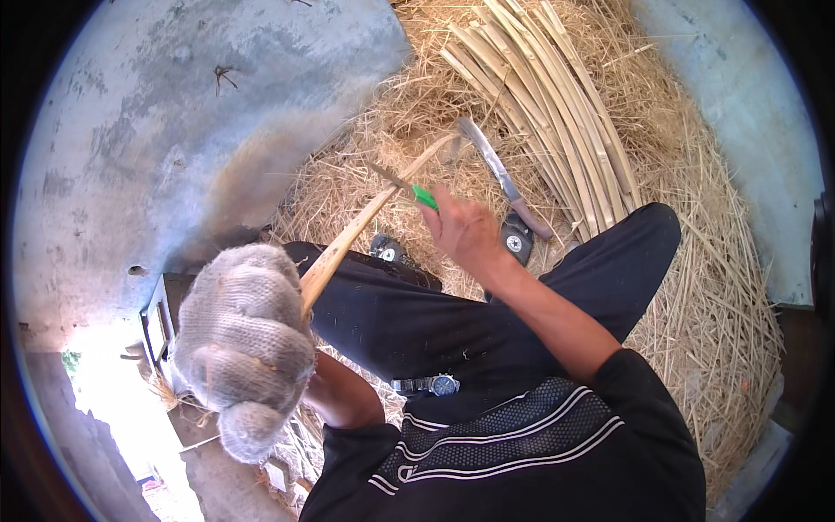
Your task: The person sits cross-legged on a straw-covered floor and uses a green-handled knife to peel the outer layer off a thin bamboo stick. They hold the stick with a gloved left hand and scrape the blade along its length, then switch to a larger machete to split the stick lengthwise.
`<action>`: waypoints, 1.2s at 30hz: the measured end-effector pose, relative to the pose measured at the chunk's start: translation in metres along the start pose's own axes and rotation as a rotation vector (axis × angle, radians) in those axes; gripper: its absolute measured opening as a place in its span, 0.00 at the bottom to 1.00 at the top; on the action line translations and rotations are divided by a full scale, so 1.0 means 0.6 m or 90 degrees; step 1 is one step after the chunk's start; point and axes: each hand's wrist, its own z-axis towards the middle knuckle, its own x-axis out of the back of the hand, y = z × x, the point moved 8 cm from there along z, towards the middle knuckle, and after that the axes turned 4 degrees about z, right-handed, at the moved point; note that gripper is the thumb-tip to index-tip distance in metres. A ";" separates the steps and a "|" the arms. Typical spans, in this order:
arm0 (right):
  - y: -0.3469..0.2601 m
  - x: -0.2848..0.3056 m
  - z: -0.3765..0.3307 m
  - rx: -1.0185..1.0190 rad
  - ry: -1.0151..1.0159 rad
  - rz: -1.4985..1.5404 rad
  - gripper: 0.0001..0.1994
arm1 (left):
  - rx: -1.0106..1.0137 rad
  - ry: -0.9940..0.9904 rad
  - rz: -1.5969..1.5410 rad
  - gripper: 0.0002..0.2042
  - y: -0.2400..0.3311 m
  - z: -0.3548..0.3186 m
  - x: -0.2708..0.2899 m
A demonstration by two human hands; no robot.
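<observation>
A grey knitted glove (pixel 248 322) covers my left hand (pixel 252 348), which is raised close to the camera with its fingers curled round one end of a long pale bamboo or wood strip (pixel 348 233). The strip slants away to the upper right, over my legs. My bare right hand (pixel 468 230) grips a small knife by its green handle (pixel 425 197). The knife's thin blade (pixel 385 176) crosses the strip near its far part; whether it touches cannot be told. Beyond my right hand lies a large knife (pixel 497 165) with a brownish handle.
A bundle of long pale strips (pixel 557 104) lies at the upper right on a thick layer of shavings (pixel 713 287). A worn grey-blue wall (pixel 156 130) stands on the left. My dark-trousered legs (pixel 417 322) are bent below the strip. A metal wristwatch (pixel 442 384) shows at my lap.
</observation>
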 end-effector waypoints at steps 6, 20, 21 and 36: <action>0.068 -0.017 0.046 -0.136 -0.035 0.069 0.19 | 0.243 0.297 0.293 0.16 -0.089 -0.065 -0.032; -0.063 0.054 -0.003 0.036 -0.064 0.353 0.15 | 0.124 0.299 0.100 0.18 0.030 0.035 -0.015; -0.063 0.052 -0.005 0.021 -0.072 0.347 0.14 | 0.133 0.312 0.108 0.17 0.034 0.037 -0.015; 0.002 0.017 0.003 -0.024 0.032 -0.093 0.13 | 0.215 0.443 0.080 0.16 0.039 0.015 0.019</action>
